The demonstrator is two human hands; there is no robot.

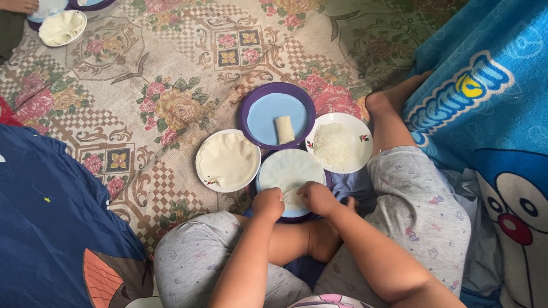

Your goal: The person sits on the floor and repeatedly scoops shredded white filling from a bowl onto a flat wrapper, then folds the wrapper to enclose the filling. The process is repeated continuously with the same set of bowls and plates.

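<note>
Wrapper (290, 171) under both curled hands (269, 203) (315, 197)

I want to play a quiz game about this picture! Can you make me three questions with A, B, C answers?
1. Where is the finished roll?
A. on the purple plate
B. on the floor mat
C. on the blue blanket

2. How many plates lie in the group by the knees?
A. two
B. four
C. six

3. What are both hands doing?
A. resting on the knees
B. lifting a plate
C. pressing on a wrapper

Answers:
1 A, it lies on the purple plate.
2 B, four sit together.
3 C, the left hand and right hand press the wrapper on the nearest plate.
</note>
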